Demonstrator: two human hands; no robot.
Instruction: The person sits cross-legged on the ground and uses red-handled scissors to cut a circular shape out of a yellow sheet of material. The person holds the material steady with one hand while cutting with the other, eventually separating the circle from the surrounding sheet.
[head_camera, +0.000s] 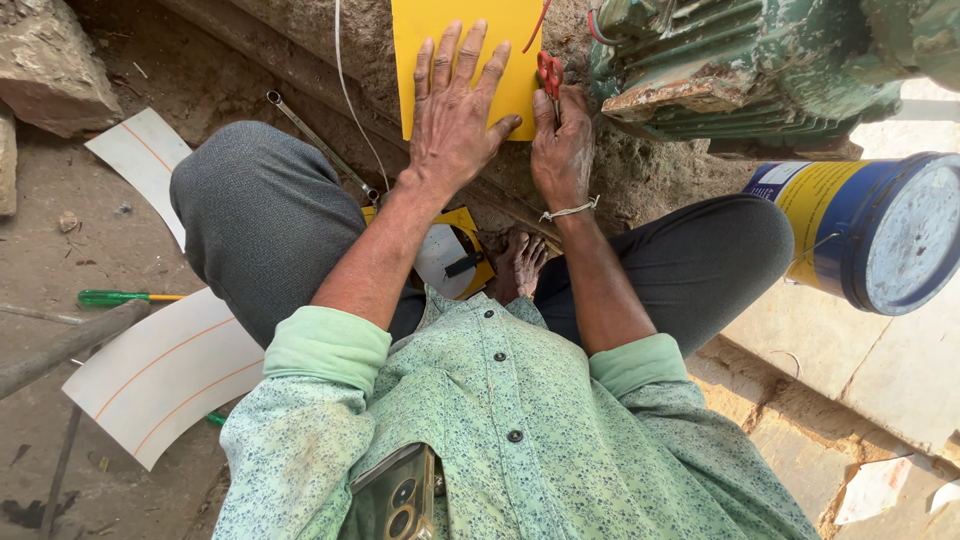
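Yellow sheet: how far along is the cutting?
Early, by the look of it. The left hand presses the yellow sheet flat; the right hand holds red-handled scissors at its right edge. No finished cut shows, and most of the sheet looks whole. White curved pieces lie beside the person's knee.

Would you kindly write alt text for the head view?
A seated person's left hand presses flat on a yellow sheet while the right hand holds red-handled scissors at its edge. A green motor and a blue-and-yellow bucket lie nearby.
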